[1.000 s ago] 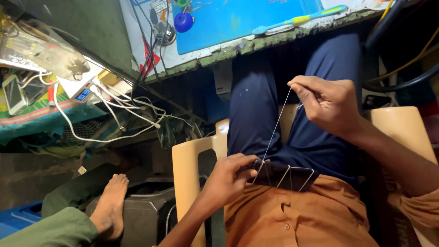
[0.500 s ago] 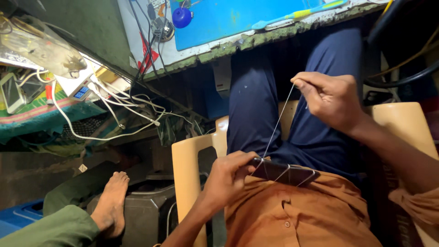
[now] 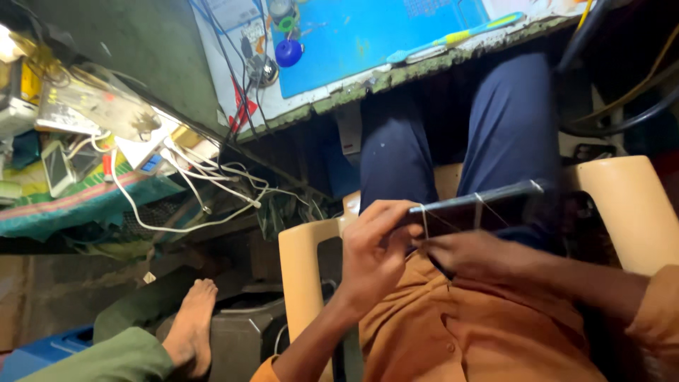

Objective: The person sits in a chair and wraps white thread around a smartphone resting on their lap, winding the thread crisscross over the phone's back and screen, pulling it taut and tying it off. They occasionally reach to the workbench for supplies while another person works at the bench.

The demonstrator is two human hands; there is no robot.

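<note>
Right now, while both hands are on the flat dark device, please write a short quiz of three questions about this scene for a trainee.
1. True or false: both hands touch the flat dark rectangular device.
2. What is looped around that device? A) thin pale thread B) red tape C) metal chain
3. Fill in: the person sits on a beige plastic ____.

Key:
1. True. The left hand grips its left end, and the right hand is under its middle.
2. A. The thin pale thread crosses the device in at least two places.
3. Chair. The beige plastic chair has armrests on both sides of the lap.
</note>
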